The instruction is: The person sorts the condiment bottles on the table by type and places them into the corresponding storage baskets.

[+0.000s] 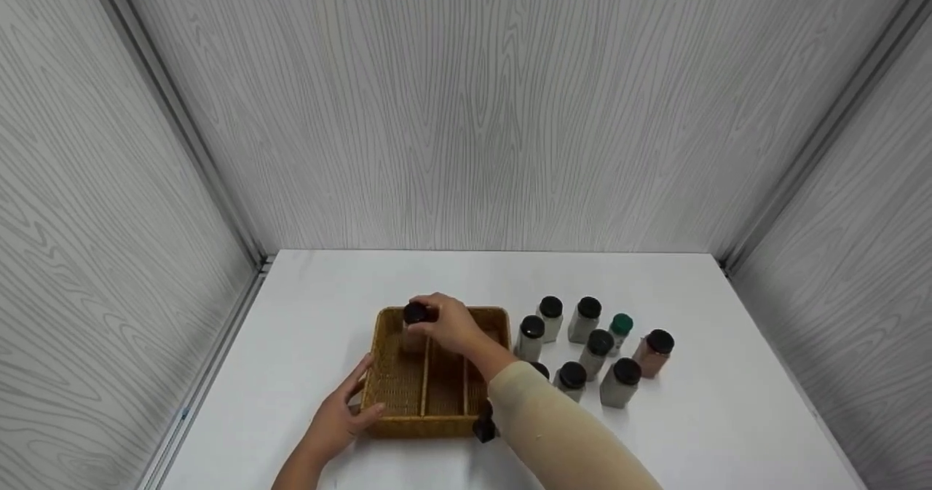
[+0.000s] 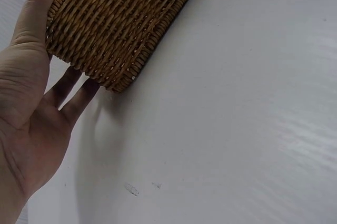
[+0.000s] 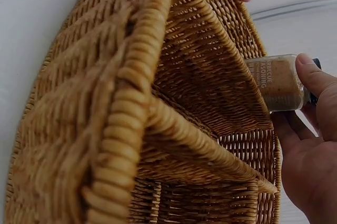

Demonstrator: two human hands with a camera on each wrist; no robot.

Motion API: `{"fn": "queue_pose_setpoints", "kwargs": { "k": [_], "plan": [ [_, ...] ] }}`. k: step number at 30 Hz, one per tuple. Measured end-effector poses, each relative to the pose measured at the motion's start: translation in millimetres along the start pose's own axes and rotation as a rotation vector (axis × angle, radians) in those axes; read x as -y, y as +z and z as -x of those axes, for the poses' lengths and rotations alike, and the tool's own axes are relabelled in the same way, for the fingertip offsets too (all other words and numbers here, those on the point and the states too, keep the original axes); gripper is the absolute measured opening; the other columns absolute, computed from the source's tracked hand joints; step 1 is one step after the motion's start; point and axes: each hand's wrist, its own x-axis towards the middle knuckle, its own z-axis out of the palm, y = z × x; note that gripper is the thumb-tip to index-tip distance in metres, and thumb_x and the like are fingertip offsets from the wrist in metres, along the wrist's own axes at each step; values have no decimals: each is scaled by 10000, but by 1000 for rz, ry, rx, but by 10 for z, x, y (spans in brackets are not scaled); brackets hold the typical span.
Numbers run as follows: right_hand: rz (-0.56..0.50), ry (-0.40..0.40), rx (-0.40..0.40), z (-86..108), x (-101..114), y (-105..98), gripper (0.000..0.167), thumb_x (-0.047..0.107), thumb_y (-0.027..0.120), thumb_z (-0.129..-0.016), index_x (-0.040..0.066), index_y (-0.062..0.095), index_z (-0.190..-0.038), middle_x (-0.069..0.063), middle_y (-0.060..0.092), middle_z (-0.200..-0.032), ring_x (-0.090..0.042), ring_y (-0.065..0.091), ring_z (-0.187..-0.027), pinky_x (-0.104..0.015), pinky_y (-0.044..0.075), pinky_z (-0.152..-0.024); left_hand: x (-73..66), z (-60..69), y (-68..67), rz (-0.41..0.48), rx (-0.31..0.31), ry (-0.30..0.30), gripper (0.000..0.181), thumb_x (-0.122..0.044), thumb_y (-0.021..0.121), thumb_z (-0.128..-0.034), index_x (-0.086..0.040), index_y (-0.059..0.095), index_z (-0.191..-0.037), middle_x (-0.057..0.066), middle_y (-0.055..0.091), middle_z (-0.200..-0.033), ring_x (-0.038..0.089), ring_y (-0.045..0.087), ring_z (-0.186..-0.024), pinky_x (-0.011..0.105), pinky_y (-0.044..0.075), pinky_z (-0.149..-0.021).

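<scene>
A brown woven basket [image 1: 419,426] with divided compartments stands on the white table. My right hand [image 1: 453,324] pinches a black-capped jar [image 1: 415,338] near its cap, at the back of the basket's left compartment. In the right wrist view the right hand [image 3: 316,145] holds the jar [image 3: 279,79], which has brown contents and a seasoning label, partly behind a divider. My left hand [image 1: 336,419] grips the basket's front left corner; in the left wrist view the left hand [image 2: 37,103] has its thumb at the rim of the woven wall [image 2: 116,24].
Several black-capped jars [image 1: 619,384] and one green-capped jar [image 1: 620,330] stand right of the basket. A black cap-like object [image 1: 484,429] shows at the basket's front right corner, partly behind the right sleeve [image 1: 568,432]. Grey wood-grain panels [image 1: 495,111] enclose the table [image 1: 320,279].
</scene>
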Motion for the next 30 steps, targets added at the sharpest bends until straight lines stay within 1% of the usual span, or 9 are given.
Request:
{"fn": "queue_pose_setpoints", "kwargs": {
  "k": [6, 12, 16, 21, 26, 30],
  "plan": [
    [28, -3, -26, -36, -16, 46, 531, 246, 841, -972, 125, 687, -1466, -124, 706, -1415, -326, 668, -1345, -484, 571, -1136, 6, 41, -11, 15, 9, -12, 973, -315, 842, -971, -366, 246, -1737, 97, 225, -1828, 481, 292, -1647, 583, 473, -1234],
    [65, 0, -18, -73, -21, 43, 522, 222, 835, -978, 112, 685, -1465, -129, 708, -1390, -313, 677, -1309, -477, 588, -1105, 13, 18, 3, -3, 2, 1, 964, -330, 841, -971, -389, 252, -1732, 91, 213, -1832, 485, 308, -1640, 583, 477, -1231],
    [94, 19, -14, -106, -18, 50, 511, 234, 830, -982, 134, 690, -1463, -117, 707, -1386, -293, 683, -1291, -458, 599, -1084, 12, 9, 14, -3, -6, 7, 963, -323, 840, -972, -379, 254, -1733, 85, 209, -1834, 487, 304, -1641, 581, 477, -1232],
    [121, 30, -22, -109, -31, 54, 511, 233, 835, -977, 125, 697, -1457, -116, 696, -1375, -298, 681, -1285, -457, 592, -1096, -16, 21, 35, -6, -3, 3, 972, -309, 843, -969, -370, 249, -1736, 88, 210, -1833, 495, 295, -1642, 599, 453, -1248],
    [180, 17, -31, -124, -71, 74, 522, 262, 845, -969, 123, 702, -1451, -112, 678, -1340, -287, 687, -1248, -442, 598, -1074, -15, 25, 33, -9, 3, 8, 1002, -317, 852, -960, -341, 230, -1745, 95, 226, -1829, 508, 289, -1641, 608, 443, -1252],
    [202, 14, -33, -141, -77, 101, 524, 267, 852, -964, 124, 707, -1447, -117, 673, -1320, -288, 682, -1232, -449, 596, -1071, -2, 22, 25, -10, -3, 7, 1004, -305, 855, -958, -348, 233, -1744, 90, 240, -1825, 499, 303, -1638, 599, 453, -1246]
  ]
}}
